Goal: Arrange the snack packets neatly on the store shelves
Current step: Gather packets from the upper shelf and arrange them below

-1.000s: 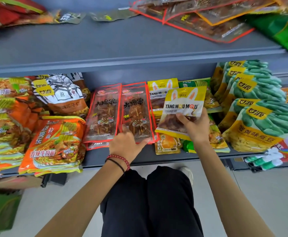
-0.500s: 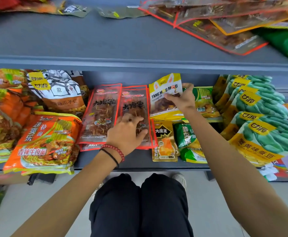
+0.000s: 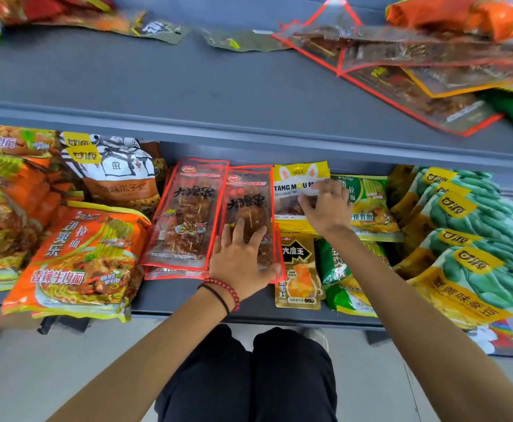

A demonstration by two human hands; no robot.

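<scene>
On the lower shelf (image 3: 185, 296) lie two clear red-edged skewer packets side by side. My left hand (image 3: 243, 260) presses flat, fingers spread, on the lower half of the right skewer packet (image 3: 249, 199); the left skewer packet (image 3: 188, 214) is untouched. To the right, a yellow rabbit-ear packet (image 3: 295, 181) lies on top of a stack of the same kind. My right hand (image 3: 325, 208) rests on it with spread fingers, covering its right side. Whether the thumb pinches the packet is unclear.
Orange noodle packs (image 3: 78, 257) and a seed bag (image 3: 118, 175) fill the left. A black-and-yellow packet (image 3: 298, 269), green packets (image 3: 337, 269) and green bean bags (image 3: 477, 239) lie right. The upper shelf (image 3: 157, 86) holds scattered red-edged packets (image 3: 416, 74). My knees are below.
My right hand carried the yellow rabbit-ear packet back from the front and laid it on the stack. My left hand slid up from the shelf's front edge onto the right skewer packet.
</scene>
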